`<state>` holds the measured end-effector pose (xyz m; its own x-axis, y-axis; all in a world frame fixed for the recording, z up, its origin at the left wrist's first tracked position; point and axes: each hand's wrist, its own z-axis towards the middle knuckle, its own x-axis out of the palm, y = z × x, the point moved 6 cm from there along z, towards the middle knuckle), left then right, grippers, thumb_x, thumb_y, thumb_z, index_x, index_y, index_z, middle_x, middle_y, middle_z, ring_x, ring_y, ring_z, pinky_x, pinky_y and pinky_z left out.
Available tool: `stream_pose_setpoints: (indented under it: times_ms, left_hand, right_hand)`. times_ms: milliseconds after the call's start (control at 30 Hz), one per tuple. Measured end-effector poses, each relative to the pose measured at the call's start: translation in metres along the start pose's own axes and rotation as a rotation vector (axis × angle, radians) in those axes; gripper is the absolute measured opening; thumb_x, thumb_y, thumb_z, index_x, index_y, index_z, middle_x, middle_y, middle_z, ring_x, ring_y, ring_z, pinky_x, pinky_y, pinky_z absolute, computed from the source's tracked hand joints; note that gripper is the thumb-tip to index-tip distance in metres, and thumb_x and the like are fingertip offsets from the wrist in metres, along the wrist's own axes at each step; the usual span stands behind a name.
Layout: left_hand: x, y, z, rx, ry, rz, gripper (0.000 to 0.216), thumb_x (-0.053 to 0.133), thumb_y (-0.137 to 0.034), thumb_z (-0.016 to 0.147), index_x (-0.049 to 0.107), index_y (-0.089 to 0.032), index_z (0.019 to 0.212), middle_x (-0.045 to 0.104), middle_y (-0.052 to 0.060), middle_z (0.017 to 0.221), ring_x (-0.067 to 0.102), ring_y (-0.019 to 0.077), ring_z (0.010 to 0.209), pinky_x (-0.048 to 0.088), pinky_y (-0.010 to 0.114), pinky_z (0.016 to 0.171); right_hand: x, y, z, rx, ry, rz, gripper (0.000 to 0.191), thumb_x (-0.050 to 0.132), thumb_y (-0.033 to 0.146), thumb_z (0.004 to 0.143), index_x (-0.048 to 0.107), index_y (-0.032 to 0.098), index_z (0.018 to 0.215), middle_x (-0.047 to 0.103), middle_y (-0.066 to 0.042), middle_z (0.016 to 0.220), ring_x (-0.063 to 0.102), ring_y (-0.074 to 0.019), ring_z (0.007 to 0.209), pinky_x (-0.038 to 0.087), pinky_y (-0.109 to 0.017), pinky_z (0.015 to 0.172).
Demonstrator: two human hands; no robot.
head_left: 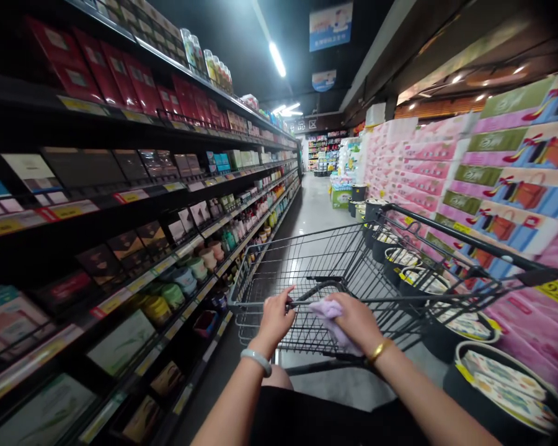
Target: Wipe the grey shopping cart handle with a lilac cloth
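Observation:
A black wire shopping cart stands sideways in front of me, with its thick handle bar off to the right. My left hand, a pale bangle at its wrist, is curled at the cart's near top rail, with the index finger partly stretched out. In my right hand, with a gold bracelet below it, is a bunched lavender cloth. The cloth lies against the same rail and hangs down on the near side of the basket. My right fingertips are hidden behind the cloth.
Long shelves of boxes, bottles and cups line the left side. On the right are stacked pink tissue packs and a row of black tubs close to the cart. A shiny floor aisle runs ahead between them.

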<state>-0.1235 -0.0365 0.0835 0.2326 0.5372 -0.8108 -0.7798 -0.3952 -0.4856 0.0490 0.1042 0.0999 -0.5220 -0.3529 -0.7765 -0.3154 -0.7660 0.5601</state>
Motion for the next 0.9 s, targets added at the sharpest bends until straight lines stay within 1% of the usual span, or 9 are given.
stream_pose_setpoints:
  times_ms: [67, 133, 233, 300, 400, 500, 567, 733, 900]
  left_hand:
    - [-0.003, -0.003, -0.002, -0.006, 0.013, 0.045, 0.061, 0.053, -0.011, 0.076, 0.056, -0.03, 0.134, 0.071, 0.001, 0.108, 0.062, 0.0191, 0.105, 0.036, 0.04, 0.106]
    - [0.0, -0.013, -0.005, -0.029, -0.018, 0.101, 0.051, 0.057, -0.014, 0.076, 0.063, -0.028, 0.124, 0.069, 0.005, 0.114, 0.059, 0.0242, 0.113, 0.03, 0.048, 0.111]
    - [0.019, -0.046, -0.012, -0.011, -0.104, 0.199, 0.046, 0.062, -0.02, 0.076, 0.063, -0.02, 0.123, 0.06, 0.014, 0.134, 0.047, 0.0326, 0.13, 0.016, 0.057, 0.117]
    - [0.039, -0.073, -0.015, 0.121, -0.076, 0.156, 0.053, 0.059, -0.023, 0.081, 0.056, -0.02, 0.134, 0.057, 0.013, 0.14, 0.044, 0.0299, 0.134, 0.014, 0.053, 0.12]
    - [0.056, -0.093, -0.017, 0.201, -0.05, 0.087, 0.063, 0.059, -0.023, 0.08, 0.047, -0.022, 0.142, 0.062, 0.009, 0.13, 0.05, 0.0267, 0.124, 0.015, 0.051, 0.121]
    - [0.055, -0.092, -0.014, 0.207, -0.052, 0.073, 0.057, 0.058, -0.017, 0.077, 0.054, -0.026, 0.133, 0.066, 0.004, 0.118, 0.054, 0.0239, 0.114, 0.019, 0.049, 0.119]
    - [0.051, -0.089, -0.012, 0.2, -0.065, 0.07, 0.044, 0.057, -0.014, 0.076, 0.062, -0.027, 0.117, 0.067, 0.002, 0.109, 0.056, 0.0223, 0.109, 0.023, 0.047, 0.116]
    - [0.046, -0.085, -0.012, 0.139, -0.126, 0.072, 0.027, 0.057, -0.01, 0.072, 0.063, -0.024, 0.095, 0.066, 0.001, 0.093, 0.057, 0.0211, 0.1, 0.027, 0.046, 0.113]
    - [0.04, -0.083, -0.016, 0.138, -0.124, 0.051, 0.026, 0.055, -0.01, 0.072, 0.063, -0.025, 0.092, 0.066, 0.0, 0.092, 0.057, 0.0208, 0.098, 0.025, 0.047, 0.115]
  right_hand:
    - [-0.016, -0.017, -0.004, 0.123, -0.068, -0.033, 0.031, 0.054, 0.021, 0.08, 0.072, 0.029, 0.104, 0.074, -0.001, 0.107, 0.068, -0.0213, 0.095, 0.048, -0.029, 0.077]
    - [-0.018, -0.024, -0.008, 0.159, -0.132, -0.044, 0.032, 0.052, 0.021, 0.081, 0.071, 0.029, 0.105, 0.074, -0.002, 0.109, 0.068, -0.0218, 0.097, 0.049, -0.031, 0.079]
    - [0.005, -0.018, -0.013, -0.019, -0.124, 0.024, 0.048, 0.05, 0.012, 0.073, 0.07, 0.026, 0.114, 0.067, -0.004, 0.131, 0.063, -0.0216, 0.117, 0.048, -0.033, 0.097]
    - [0.016, -0.019, -0.019, -0.143, -0.11, 0.098, 0.055, 0.048, 0.009, 0.067, 0.07, 0.024, 0.116, 0.061, -0.004, 0.139, 0.057, -0.0206, 0.127, 0.045, -0.034, 0.106]
    - [0.002, -0.047, -0.034, -0.134, -0.272, 0.164, 0.053, 0.047, 0.012, 0.067, 0.07, 0.022, 0.114, 0.063, -0.006, 0.135, 0.058, -0.0216, 0.125, 0.046, -0.038, 0.108]
    - [-0.028, -0.08, -0.055, -0.044, -0.524, 0.151, 0.045, 0.048, 0.017, 0.072, 0.07, 0.021, 0.111, 0.066, -0.009, 0.124, 0.059, -0.0234, 0.119, 0.046, -0.042, 0.107]
    - [-0.041, -0.09, -0.064, -0.022, -0.591, 0.13, 0.042, 0.048, 0.018, 0.072, 0.07, 0.021, 0.109, 0.066, -0.009, 0.121, 0.06, -0.0234, 0.117, 0.046, -0.041, 0.106]
    - [-0.059, -0.098, -0.065, -0.018, -0.401, 0.049, 0.047, 0.049, 0.017, 0.068, 0.07, 0.024, 0.109, 0.067, -0.005, 0.122, 0.062, -0.022, 0.114, 0.049, -0.037, 0.101]
    - [-0.084, -0.126, -0.079, 0.085, -0.455, 0.047, 0.041, 0.051, 0.025, 0.075, 0.07, 0.023, 0.111, 0.067, -0.007, 0.122, 0.062, -0.0244, 0.114, 0.048, -0.041, 0.103]
